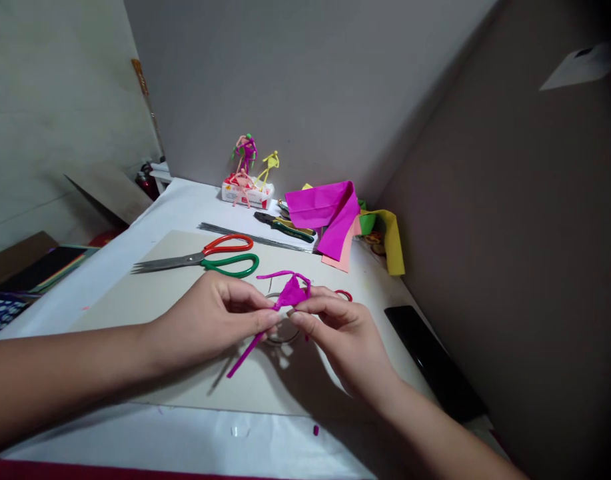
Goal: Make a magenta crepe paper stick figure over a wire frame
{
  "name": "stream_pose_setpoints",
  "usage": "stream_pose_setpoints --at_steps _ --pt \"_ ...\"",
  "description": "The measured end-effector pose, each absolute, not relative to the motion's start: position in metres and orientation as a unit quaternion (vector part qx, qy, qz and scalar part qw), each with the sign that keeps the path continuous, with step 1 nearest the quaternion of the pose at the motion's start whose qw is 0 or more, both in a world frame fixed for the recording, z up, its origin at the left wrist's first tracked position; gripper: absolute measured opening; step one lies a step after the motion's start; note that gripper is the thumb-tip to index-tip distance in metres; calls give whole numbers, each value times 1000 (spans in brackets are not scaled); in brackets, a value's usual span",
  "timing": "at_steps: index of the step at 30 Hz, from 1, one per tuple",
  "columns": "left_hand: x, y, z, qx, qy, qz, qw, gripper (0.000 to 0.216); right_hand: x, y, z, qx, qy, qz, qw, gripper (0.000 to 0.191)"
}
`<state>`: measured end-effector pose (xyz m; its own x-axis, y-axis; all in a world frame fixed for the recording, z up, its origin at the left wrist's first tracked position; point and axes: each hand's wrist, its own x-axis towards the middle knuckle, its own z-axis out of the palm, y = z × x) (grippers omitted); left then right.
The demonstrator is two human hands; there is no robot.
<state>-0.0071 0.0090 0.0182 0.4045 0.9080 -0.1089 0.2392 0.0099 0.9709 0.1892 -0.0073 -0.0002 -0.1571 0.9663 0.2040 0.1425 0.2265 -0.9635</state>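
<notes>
Your left hand (210, 320) and right hand (342, 340): 2 fingertip pinches, both closed on 1 magenta crepe-wrapped wire (290, 293), held above 1 beige board (175, 393). Just beyond your left hand: 1 pair of red-and-green-handled scissors (220, 257).

Scissors (185, 259): dull grey metal blades, glossy red and green plastic handles. Crepe paper (330, 213): matt magenta, finely crinkled surface. Backing board (135, 300): smooth, matt beige card; phone (432, 360): glossy black face.
</notes>
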Motion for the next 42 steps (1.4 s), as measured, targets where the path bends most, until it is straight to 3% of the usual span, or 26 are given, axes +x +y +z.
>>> stream_pose_setpoints --at_steps 6,9,15,22,28,37,42 --pt "-9 15 13 517 321 222 762 32 192 -12 6 -437 -612 465 467 7" --pt "-9 16 11 497 300 190 792 31 192 -13 7 -444 -616 462 458 9" --pt "-9 16 16 525 375 199 738 14 190 -15 5 -450 -614 453 463 7" --pt "-5 10 24 626 482 187 584 18 189 -17 5 -477 -645 428 416 7" --pt "0 4 21 714 474 194 477 24 186 -22 2 -487 -683 386 385 8" --pt "-5 3 19 680 454 186 545 29 190 -22 8 -473 -679 412 381 8" --pt "-4 5 24 639 450 208 588 25 192 -19 10 -465 -648 430 424 5"
